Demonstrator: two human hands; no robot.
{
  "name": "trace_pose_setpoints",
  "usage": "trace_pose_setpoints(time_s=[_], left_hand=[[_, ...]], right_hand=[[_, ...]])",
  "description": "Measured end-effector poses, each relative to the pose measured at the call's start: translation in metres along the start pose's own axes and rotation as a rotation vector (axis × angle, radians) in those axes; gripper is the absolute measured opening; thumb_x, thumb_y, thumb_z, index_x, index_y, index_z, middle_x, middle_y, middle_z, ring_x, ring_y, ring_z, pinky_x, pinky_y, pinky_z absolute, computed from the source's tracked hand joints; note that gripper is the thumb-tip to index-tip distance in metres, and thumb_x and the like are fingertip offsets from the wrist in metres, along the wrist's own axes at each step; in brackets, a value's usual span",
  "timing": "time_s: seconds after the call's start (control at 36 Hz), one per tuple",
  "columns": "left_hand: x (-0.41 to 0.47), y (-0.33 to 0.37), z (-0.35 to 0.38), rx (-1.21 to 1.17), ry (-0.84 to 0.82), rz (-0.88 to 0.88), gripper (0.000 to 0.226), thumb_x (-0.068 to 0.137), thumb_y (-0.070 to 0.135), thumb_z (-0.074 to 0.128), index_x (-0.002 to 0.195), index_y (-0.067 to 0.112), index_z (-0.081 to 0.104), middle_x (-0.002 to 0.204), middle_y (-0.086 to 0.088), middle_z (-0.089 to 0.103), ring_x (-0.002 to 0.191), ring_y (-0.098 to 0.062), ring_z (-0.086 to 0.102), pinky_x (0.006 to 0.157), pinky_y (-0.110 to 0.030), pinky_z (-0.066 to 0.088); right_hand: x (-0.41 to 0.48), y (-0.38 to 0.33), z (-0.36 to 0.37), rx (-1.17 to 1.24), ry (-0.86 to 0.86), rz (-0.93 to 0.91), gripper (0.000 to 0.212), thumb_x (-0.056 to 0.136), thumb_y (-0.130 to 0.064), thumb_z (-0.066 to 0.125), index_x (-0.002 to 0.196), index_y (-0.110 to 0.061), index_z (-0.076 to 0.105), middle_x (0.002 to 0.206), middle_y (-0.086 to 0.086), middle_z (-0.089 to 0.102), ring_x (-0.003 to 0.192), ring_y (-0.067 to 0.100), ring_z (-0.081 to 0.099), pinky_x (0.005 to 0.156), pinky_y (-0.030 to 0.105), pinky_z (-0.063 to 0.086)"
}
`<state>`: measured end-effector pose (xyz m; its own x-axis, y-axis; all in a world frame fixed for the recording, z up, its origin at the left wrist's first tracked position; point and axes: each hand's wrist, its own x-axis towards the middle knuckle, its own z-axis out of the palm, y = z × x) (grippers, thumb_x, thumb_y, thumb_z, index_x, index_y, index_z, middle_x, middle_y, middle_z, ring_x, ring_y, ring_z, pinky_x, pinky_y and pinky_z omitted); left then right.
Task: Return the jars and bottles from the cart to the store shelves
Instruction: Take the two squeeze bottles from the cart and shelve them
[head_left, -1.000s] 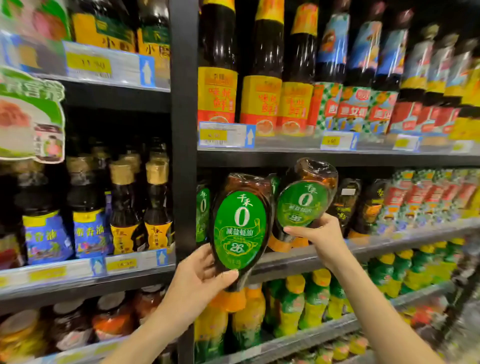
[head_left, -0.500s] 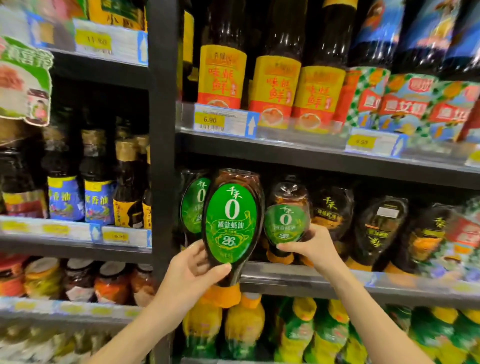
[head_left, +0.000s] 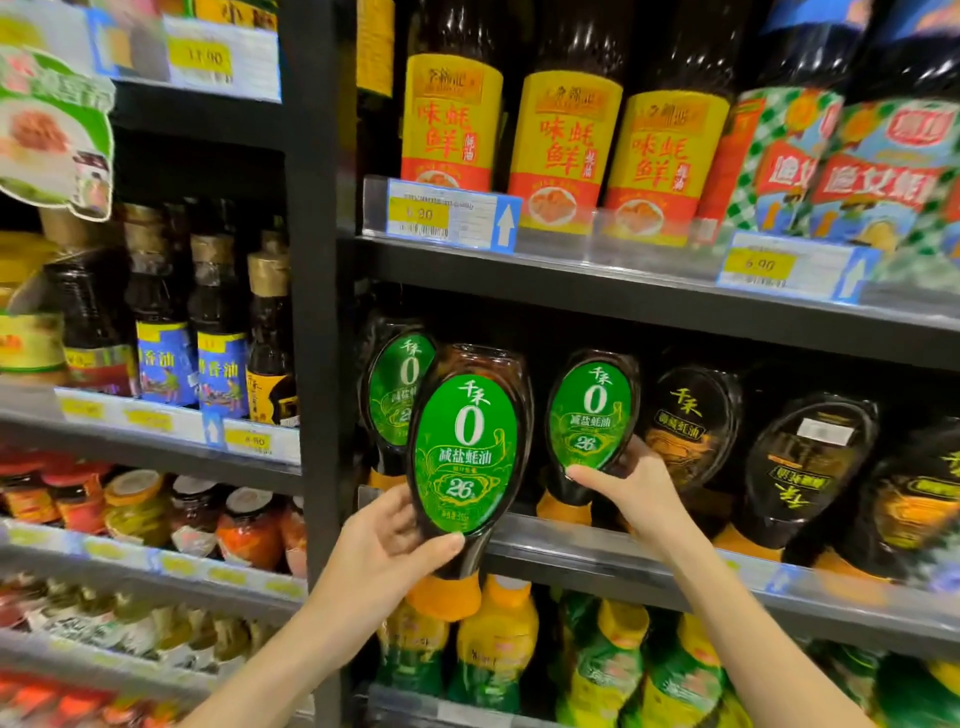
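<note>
Two hands work at a black store shelf (head_left: 582, 558): the left hand (head_left: 384, 551) grips a green-labelled bottle (head_left: 465, 457) cap-down just before its edge; the right hand (head_left: 641, 496) clasps a second bottle (head_left: 589, 415) standing on it beside dark sauces (head_left: 691, 421).

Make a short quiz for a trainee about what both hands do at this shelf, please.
1. True or false: the left hand holds a green-label bottle with its cap down.
2. That cap is: A red, B orange, C white.
3. Which hand's bottle stands in the row on the shelf?
Key: 1 true; 2 B; 3 the right hand, gripping the second green-label bottle.
</note>
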<state>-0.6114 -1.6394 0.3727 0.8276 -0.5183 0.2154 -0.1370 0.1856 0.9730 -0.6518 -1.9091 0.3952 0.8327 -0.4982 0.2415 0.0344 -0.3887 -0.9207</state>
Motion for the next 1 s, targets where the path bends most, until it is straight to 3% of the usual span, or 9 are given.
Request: trace_pose_setpoints(time_s=[0.14, 0.25, 0.42, 0.5, 0.61, 0.72, 0.83, 0.92, 1.0], left_hand=[[0.001, -0.003, 0.001, 0.012, -0.012, -0.003, 0.057, 0.068, 0.015, 0.077, 0.121, 0.019, 0.056, 0.115, 0.005, 0.069, 0.107, -0.009, 0.064, 0.090, -0.019, 0.051], [0.005, -0.003, 0.004, 0.025, -0.027, 0.021, 0.057, 0.067, 0.019, 0.073, 0.122, 0.017, 0.056, 0.114, 0.004, 0.070, 0.108, -0.010, 0.064, 0.089, -0.018, 0.051], [0.009, 0.002, 0.007, 0.007, -0.028, 0.066, 0.051, 0.066, 0.017, 0.072, 0.116, 0.016, 0.059, 0.110, 0.005, 0.071, 0.104, -0.011, 0.066, 0.085, -0.017, 0.052], [0.010, 0.005, 0.009, -0.004, -0.032, 0.084, 0.049, 0.067, 0.017, 0.071, 0.114, 0.016, 0.060, 0.109, 0.005, 0.071, 0.103, -0.010, 0.066, 0.083, -0.016, 0.051], [0.009, 0.007, 0.013, 0.005, -0.034, 0.096, 0.048, 0.068, 0.019, 0.075, 0.114, 0.020, 0.059, 0.109, 0.010, 0.071, 0.102, -0.007, 0.066, 0.080, -0.014, 0.051], [0.009, 0.010, 0.015, 0.049, -0.045, 0.118, 0.049, 0.069, 0.022, 0.075, 0.115, 0.025, 0.058, 0.112, 0.012, 0.069, 0.105, -0.006, 0.065, 0.084, -0.015, 0.051], [0.010, 0.016, 0.018, 0.066, -0.064, 0.164, 0.051, 0.069, 0.021, 0.079, 0.114, 0.028, 0.057, 0.110, 0.017, 0.068, 0.106, -0.001, 0.062, 0.083, -0.010, 0.048], [0.013, 0.019, 0.019, 0.068, -0.072, 0.218, 0.055, 0.065, 0.029, 0.082, 0.114, 0.027, 0.057, 0.112, 0.016, 0.068, 0.106, -0.003, 0.062, 0.084, -0.012, 0.048], [0.020, 0.025, 0.018, 0.067, -0.062, 0.272, 0.055, 0.060, 0.031, 0.077, 0.112, 0.025, 0.058, 0.110, 0.012, 0.069, 0.105, -0.006, 0.064, 0.084, -0.015, 0.049]], right_hand=[[-0.003, 0.000, 0.000, -0.006, -0.041, 0.025, 0.053, 0.072, -0.015, 0.079, 0.117, -0.020, 0.052, 0.109, -0.002, 0.066, 0.107, 0.015, 0.061, 0.094, 0.031, 0.048], [-0.002, 0.002, -0.001, -0.047, -0.025, 0.040, 0.060, 0.069, -0.020, 0.081, 0.121, -0.016, 0.051, 0.114, 0.001, 0.066, 0.109, 0.018, 0.061, 0.098, 0.038, 0.049], [-0.006, -0.020, -0.013, -0.224, -0.008, -0.003, 0.081, 0.070, -0.022, 0.081, 0.136, -0.007, 0.037, 0.121, 0.004, 0.061, 0.110, 0.016, 0.057, 0.090, 0.029, 0.047], [-0.020, -0.046, -0.020, -0.360, 0.056, -0.133, 0.091, 0.070, -0.028, 0.080, 0.144, -0.012, 0.029, 0.137, 0.003, 0.050, 0.127, 0.018, 0.047, 0.105, 0.035, 0.042], [-0.046, -0.097, -0.019, -0.322, 0.210, -0.480, 0.077, 0.075, -0.026, 0.077, 0.141, -0.016, 0.038, 0.135, -0.011, 0.044, 0.127, 0.004, 0.043, 0.105, 0.019, 0.036], [-0.055, -0.136, -0.004, -0.164, 0.003, -0.447, 0.077, 0.061, -0.044, 0.073, 0.132, -0.019, 0.052, 0.122, -0.004, 0.061, 0.109, 0.003, 0.061, 0.092, 0.021, 0.051], [-0.049, -0.159, 0.008, -0.221, -0.125, -0.432, 0.080, 0.054, -0.053, 0.072, 0.125, -0.017, 0.060, 0.105, -0.005, 0.069, 0.089, 0.003, 0.067, 0.083, 0.021, 0.054], [-0.045, -0.165, 0.006, -0.157, -0.166, -0.438, 0.076, 0.050, -0.049, 0.078, 0.117, -0.016, 0.065, 0.103, -0.001, 0.072, 0.094, 0.009, 0.069, 0.089, 0.035, 0.055], [-0.045, -0.170, 0.004, -0.099, -0.180, -0.483, 0.067, 0.050, -0.036, 0.081, 0.112, -0.015, 0.065, 0.102, 0.003, 0.072, 0.092, 0.013, 0.070, 0.087, 0.034, 0.056]])
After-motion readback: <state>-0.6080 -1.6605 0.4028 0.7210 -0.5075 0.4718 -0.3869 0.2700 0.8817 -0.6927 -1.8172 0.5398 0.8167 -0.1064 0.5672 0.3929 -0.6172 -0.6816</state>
